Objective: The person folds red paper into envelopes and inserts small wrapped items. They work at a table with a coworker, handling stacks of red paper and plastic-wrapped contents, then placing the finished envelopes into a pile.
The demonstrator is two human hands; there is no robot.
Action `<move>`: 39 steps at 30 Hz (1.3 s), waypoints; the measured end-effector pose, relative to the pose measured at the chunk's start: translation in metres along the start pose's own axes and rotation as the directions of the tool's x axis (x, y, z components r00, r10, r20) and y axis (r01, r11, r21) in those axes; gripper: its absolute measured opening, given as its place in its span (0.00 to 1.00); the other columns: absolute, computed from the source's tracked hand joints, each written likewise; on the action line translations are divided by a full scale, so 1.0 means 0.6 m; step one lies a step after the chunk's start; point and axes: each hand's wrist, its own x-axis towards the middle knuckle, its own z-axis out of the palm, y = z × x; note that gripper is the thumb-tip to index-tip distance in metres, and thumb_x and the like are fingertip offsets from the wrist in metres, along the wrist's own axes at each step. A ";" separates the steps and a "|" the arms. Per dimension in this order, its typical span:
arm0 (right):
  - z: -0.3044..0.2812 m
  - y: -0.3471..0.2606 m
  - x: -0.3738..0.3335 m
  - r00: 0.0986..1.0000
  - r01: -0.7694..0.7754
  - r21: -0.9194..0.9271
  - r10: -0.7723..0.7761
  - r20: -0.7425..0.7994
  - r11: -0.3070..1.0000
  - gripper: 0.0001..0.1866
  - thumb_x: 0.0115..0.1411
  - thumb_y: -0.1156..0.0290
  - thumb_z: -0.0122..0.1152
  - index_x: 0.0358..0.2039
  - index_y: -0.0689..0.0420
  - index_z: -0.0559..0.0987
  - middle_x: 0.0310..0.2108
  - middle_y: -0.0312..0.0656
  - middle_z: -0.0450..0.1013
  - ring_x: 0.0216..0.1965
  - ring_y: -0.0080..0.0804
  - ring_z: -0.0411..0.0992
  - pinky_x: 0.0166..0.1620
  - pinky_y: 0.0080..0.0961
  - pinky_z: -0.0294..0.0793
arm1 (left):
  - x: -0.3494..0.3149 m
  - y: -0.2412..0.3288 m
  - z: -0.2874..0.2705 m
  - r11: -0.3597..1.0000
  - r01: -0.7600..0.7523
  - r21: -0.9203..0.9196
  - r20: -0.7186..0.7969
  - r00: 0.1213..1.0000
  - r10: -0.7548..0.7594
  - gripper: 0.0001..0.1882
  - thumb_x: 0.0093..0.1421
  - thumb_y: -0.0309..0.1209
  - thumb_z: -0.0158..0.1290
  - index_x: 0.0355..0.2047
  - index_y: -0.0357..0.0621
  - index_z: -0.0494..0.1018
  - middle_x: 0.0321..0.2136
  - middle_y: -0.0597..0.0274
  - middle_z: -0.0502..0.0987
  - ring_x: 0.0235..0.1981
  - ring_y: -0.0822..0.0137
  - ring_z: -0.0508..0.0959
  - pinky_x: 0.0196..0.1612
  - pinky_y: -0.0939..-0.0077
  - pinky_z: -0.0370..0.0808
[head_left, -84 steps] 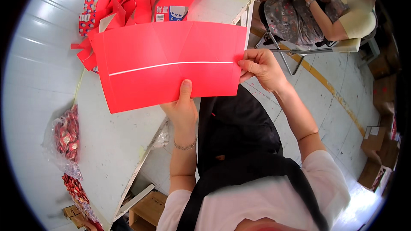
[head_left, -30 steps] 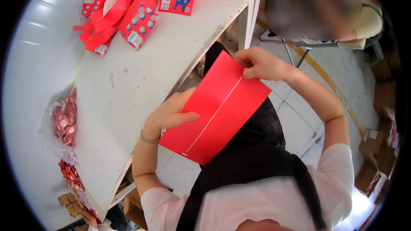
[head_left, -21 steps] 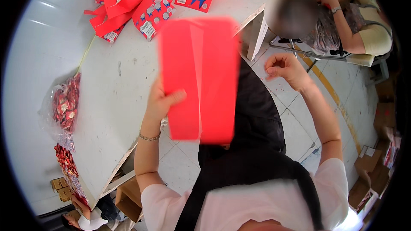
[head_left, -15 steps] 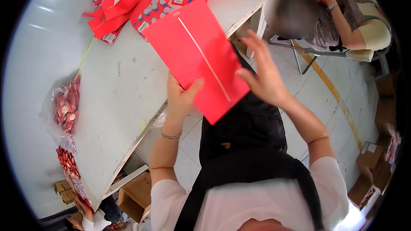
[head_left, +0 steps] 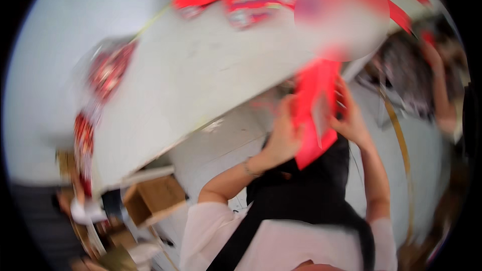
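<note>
Between my two hands, over my lap and just off the table's edge, is a folded red card [head_left: 307, 100], blurred by motion. A pale strip shows lengthwise along its right part, where the card seems bent or gaping. My left hand [head_left: 287, 135] grips its left edge, thumb toward the front. At the right edge, my right hand [head_left: 353, 120] has its fingers curled behind the card and its thumb near the pale strip. The card's upper end runs into a blurred round patch, so I cannot make out where it stops.
The white table [head_left: 165, 105] stretches left, with several red printed packages [head_left: 251, 0] at its far side. A clear bag of red packets [head_left: 113, 70] lies at the left. Below the edge stands an open cardboard box [head_left: 155, 198]. Other people work at far right and lower left.
The view has swung, shifting the table's contents. The card has turned more upright and come right in the picture. My right hand, spread beside it before, has closed on its right edge.
</note>
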 end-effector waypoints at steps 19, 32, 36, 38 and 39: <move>0.198 0.076 0.108 0.601 -0.243 -0.040 0.183 0.778 0.969 0.39 0.45 0.86 0.47 0.63 0.61 0.60 0.44 0.45 0.72 0.40 0.29 0.72 0.44 0.22 0.71 | -0.116 -0.021 -0.122 0.462 -0.720 0.518 0.730 0.653 0.199 0.14 0.54 0.36 0.51 0.34 0.38 0.71 0.29 0.58 0.75 0.31 0.59 0.76 0.37 0.52 0.71; 0.234 0.086 0.032 0.872 -0.179 -0.040 0.177 0.456 0.983 0.44 0.46 0.85 0.53 0.65 0.62 0.52 0.44 0.46 0.70 0.41 0.32 0.71 0.43 0.22 0.70 | -0.113 0.018 -0.125 0.857 -0.115 0.502 0.665 0.686 -0.297 0.08 0.44 0.34 0.51 0.20 0.42 0.73 0.22 0.53 0.77 0.24 0.58 0.76 0.29 0.61 0.71; 0.245 0.144 0.054 0.852 -0.094 -0.037 0.099 0.514 0.995 0.42 0.48 0.89 0.50 0.65 0.63 0.50 0.52 0.49 0.68 0.49 0.34 0.70 0.50 0.25 0.69 | -0.050 -0.122 -0.059 0.888 0.025 0.459 0.864 0.219 -0.453 0.08 0.44 0.33 0.49 0.18 0.42 0.72 0.18 0.55 0.74 0.19 0.60 0.71 0.27 0.62 0.67; 0.239 0.170 0.069 0.907 -0.018 -0.021 0.026 0.420 1.000 0.40 0.48 0.87 0.50 0.64 0.62 0.54 0.54 0.50 0.66 0.54 0.38 0.66 0.56 0.29 0.63 | -0.015 -0.139 -0.042 0.867 -0.041 0.497 0.867 0.017 -0.497 0.10 0.46 0.34 0.49 0.22 0.41 0.75 0.20 0.57 0.74 0.21 0.60 0.69 0.28 0.61 0.67; 0.228 0.164 0.058 0.936 0.038 0.035 -0.048 0.350 0.999 0.38 0.49 0.86 0.51 0.63 0.62 0.56 0.55 0.50 0.66 0.56 0.39 0.65 0.58 0.31 0.61 | -0.010 -0.125 -0.025 0.859 -0.232 0.457 0.885 0.028 -0.464 0.11 0.47 0.34 0.50 0.25 0.41 0.76 0.23 0.55 0.76 0.24 0.59 0.72 0.30 0.60 0.69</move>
